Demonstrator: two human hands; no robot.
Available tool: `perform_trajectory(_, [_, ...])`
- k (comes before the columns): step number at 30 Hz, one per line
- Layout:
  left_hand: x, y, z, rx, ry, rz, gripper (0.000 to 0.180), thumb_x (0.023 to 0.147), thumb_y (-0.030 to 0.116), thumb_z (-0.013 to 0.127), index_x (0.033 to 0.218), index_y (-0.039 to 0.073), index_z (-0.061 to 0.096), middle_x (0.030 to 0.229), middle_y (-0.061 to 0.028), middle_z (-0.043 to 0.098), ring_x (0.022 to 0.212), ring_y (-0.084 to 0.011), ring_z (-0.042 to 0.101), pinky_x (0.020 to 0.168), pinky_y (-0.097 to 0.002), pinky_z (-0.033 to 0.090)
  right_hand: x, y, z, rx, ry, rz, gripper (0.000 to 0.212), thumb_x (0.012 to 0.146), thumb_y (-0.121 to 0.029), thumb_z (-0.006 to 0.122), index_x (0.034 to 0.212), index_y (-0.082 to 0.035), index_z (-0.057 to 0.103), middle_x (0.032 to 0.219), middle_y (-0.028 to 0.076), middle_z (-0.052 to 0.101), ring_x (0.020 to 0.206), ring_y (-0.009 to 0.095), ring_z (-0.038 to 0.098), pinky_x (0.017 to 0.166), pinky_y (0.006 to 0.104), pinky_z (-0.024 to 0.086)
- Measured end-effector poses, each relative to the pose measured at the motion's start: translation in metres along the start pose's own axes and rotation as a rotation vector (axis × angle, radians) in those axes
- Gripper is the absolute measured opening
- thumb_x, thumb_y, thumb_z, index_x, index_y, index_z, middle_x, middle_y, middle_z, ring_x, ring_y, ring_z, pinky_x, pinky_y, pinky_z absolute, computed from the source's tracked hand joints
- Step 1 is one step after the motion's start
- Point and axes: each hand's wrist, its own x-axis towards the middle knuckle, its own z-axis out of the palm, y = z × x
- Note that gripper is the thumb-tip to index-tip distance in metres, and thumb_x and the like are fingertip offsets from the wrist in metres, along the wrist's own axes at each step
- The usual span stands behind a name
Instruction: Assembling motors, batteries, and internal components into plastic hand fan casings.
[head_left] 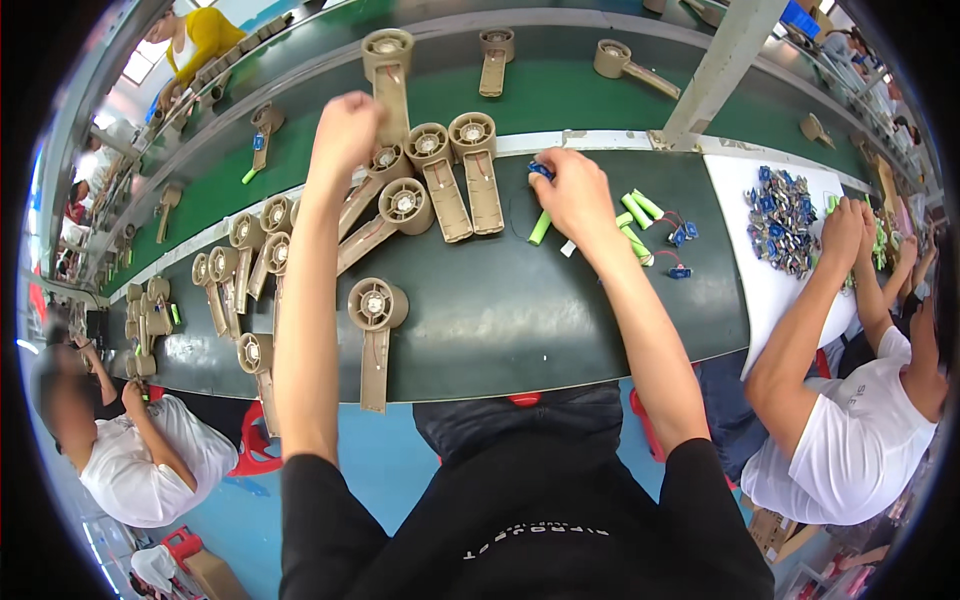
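My left hand (347, 132) is closed at the far edge of the table, its fingers at the side of a tan handheld-fan housing (389, 90) with a round head and long open handle. My right hand (578, 197) pinches a small blue circuit board (541, 170). A green battery cell (540, 228) lies just below that hand, partly hidden by it. Beside my right wrist are several more green cells (640, 208) and blue boards (684, 234) on red wires. Between my arms, one fan housing (374, 305) lies with its handle toward me, near several others (475, 170).
A green conveyor belt (560, 105) carrying spaced fan housings runs beyond the dark table (480, 340). A metal post (722, 75) rises at the belt's edge. On the right, a white sheet (735, 200) holds a pile of blue boards (783, 222); co-workers sit on both sides.
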Motion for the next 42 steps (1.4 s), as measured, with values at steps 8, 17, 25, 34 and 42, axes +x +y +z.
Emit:
perform_trajectory(8, [-0.229,0.000,0.054,-0.245,-0.286,-0.149,0.011,0.095,0.007,0.061,0.096,-0.004,0.058,0.069,-0.0038,0.061,0.061,-0.0043,0.051,0.054,-0.0252,0.042,-0.068,0.005,-0.084,0.848,-0.025,-0.022,0.029,0.093,-0.002,0.065,0.121,0.005,0.062,0.114,0.011,0.068,0.101,0.016,0.066,0.089,0.0297,0.054])
perform_trajectory(17, [-0.266,-0.007,0.090,0.100,0.004,0.102,0.022,0.090,0.012,0.068,0.105,-0.004,0.065,0.082,-0.0114,0.064,0.067,-0.0230,0.058,0.058,-0.0367,0.045,-0.145,-0.014,-0.101,1.141,-0.177,0.018,0.033,0.090,-0.001,0.066,0.121,0.004,0.058,0.112,0.016,0.067,0.106,0.029,0.067,0.085,0.0393,0.059])
perform_trajectory(25, [-0.270,-0.010,0.074,-0.553,-0.150,0.314,0.036,0.093,-0.001,0.059,0.128,-0.004,0.056,0.122,-0.0189,0.065,0.110,-0.0249,0.062,0.094,-0.0335,0.049,-0.180,-0.038,-0.059,1.321,-0.328,0.224,0.021,0.093,-0.001,0.064,0.113,0.001,0.058,0.104,0.012,0.071,0.089,0.013,0.067,0.077,0.0251,0.054])
perform_trajectory(34, [-0.220,-0.007,0.075,0.126,-0.195,0.495,0.026,0.082,0.000,0.067,0.107,0.009,0.069,0.073,-0.0090,0.058,0.055,-0.0254,0.057,0.051,-0.0340,0.047,-0.160,-0.006,-0.045,0.930,-0.163,0.275,0.018,0.095,-0.006,0.064,0.111,0.001,0.063,0.097,0.006,0.069,0.080,0.006,0.062,0.068,0.0208,0.049])
perform_trajectory(42, [-0.210,-0.013,0.099,-0.193,-0.155,0.210,0.011,0.091,0.012,0.068,0.099,0.006,0.069,0.056,0.0011,0.046,0.050,-0.0148,0.049,0.048,-0.0306,0.038,-0.149,-0.016,-0.024,0.625,0.011,-0.106,0.018,0.084,0.003,0.071,0.101,0.000,0.067,0.097,0.005,0.069,0.062,0.002,0.055,0.056,0.0182,0.045])
